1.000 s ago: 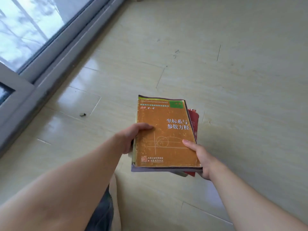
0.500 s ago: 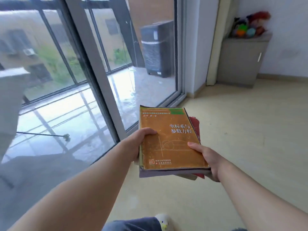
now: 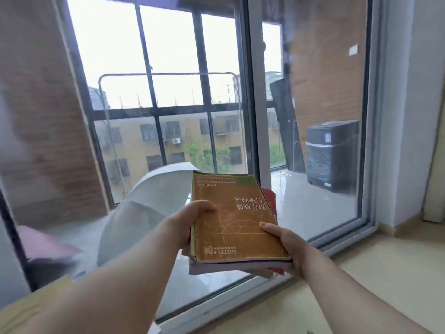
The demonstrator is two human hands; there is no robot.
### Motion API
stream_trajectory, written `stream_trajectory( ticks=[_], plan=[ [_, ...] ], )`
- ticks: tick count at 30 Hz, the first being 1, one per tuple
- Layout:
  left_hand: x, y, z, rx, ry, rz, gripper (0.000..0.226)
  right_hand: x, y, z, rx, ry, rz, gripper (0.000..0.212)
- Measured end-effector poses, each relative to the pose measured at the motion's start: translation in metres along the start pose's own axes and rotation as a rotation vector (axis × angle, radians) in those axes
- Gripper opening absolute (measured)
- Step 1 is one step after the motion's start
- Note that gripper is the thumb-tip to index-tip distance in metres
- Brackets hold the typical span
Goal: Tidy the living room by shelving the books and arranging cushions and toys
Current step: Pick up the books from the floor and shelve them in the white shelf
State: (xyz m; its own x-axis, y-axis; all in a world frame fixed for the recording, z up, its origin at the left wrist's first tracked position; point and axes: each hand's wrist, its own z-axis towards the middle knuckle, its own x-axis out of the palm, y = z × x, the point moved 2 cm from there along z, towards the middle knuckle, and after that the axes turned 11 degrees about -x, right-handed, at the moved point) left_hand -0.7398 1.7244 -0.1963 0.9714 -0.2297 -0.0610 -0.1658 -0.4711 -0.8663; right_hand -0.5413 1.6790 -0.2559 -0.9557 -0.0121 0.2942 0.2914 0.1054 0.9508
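1. The left forearm [image 3: 115, 285] and the right forearm [image 3: 349, 292] are cut off by the lower edge, at 7 and 5 o'clock.
2. A stack of books [image 3: 240, 265] is held in mid-air just below the centre of view.
3. Its 9 o'clock edge is gripped by the left hand [image 3: 190, 222]. The thumb is laid on the cover and the fingers are hidden beneath.
4. Its 4 o'clock corner is gripped by the right hand [image 3: 289, 244] in the same way, with the fingers hidden under the stack.
5. The orange book [image 3: 231, 220] is seen whole on top. A red book [image 3: 271, 201] shows only as slivers, and the number of books below cannot be counted.
6. Pale floor [image 3: 375, 280] is seen at 4 o'clock, and a glass door [image 3: 255, 104] stands behind the stack.
7. Through the glass, a pale draped shape [image 3: 142, 208] at 9 o'clock and a pink patch [image 3: 41, 242] at 8 o'clock are too blurred to identify.
8. A dark wrapped unit [image 3: 332, 155] stands at 2 o'clock, with a dark board [image 3: 286, 126] leaning beside it.
9. A yellow building [image 3: 192, 136] is seen farthest off, at 12 o'clock.
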Motion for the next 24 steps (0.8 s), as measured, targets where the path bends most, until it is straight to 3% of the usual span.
stream_trajectory(
  ticks=[4, 14, 19, 20, 21, 24],
  plan=[
    [-0.056, 0.004, -0.038, 0.076, -0.177, -0.085, 0.015, 0.06, 0.008, 0.003, 0.004, 0.122, -0.053, 0.029],
    [-0.196, 0.089, -0.113, 0.036, -0.518, -0.407, 0.015, 0.22, -0.035, 0.014, 0.132, 0.481, -0.227, 0.021],
    [-0.223, 0.124, -0.126, 0.004, -0.674, -0.453, 0.017, 0.254, -0.065, 0.03, 0.178, 0.502, -0.229, 0.021],
    [-0.264, 0.148, -0.149, 0.014, -0.829, -0.586, 0.021, 0.311, -0.094, 0.033, 0.268, 0.657, -0.273, 0.022],
    [-0.271, 0.153, -0.146, 0.026, -0.879, -0.593, 0.028, 0.316, -0.102, 0.035, 0.285, 0.687, -0.302, 0.024],
    [-0.288, 0.178, -0.149, -0.042, -0.983, -0.467, 0.071, 0.337, -0.119, 0.041, 0.162, 0.648, -0.407, 0.039]
  ],
)
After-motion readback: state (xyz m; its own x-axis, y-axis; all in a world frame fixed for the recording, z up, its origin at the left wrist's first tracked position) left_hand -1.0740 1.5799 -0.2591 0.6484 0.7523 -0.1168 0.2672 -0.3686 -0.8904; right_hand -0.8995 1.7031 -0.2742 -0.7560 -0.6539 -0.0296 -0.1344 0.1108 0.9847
